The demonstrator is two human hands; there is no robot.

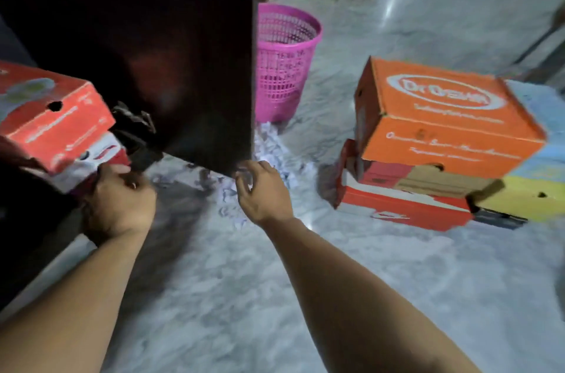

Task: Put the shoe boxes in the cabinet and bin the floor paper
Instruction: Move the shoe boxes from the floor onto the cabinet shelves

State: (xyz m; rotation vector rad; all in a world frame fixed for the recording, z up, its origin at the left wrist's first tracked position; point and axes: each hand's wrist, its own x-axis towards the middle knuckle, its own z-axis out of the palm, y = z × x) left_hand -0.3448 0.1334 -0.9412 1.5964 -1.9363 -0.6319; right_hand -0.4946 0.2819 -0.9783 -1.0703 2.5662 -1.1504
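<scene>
dark cabinet door [171,51] hangs open across the upper left, walling off the pink bin [284,64] behind it. shredded paper [269,146] litters the gap under its corner. stacked shoe boxes [440,146] block the right; lower-middle floor [244,296] is open

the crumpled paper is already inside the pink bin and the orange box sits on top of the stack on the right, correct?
Not quite. The head view shows the crumpled paper lying on the floor in front of the pink bin, not inside it. The orange box does sit on top of the stack.
</scene>
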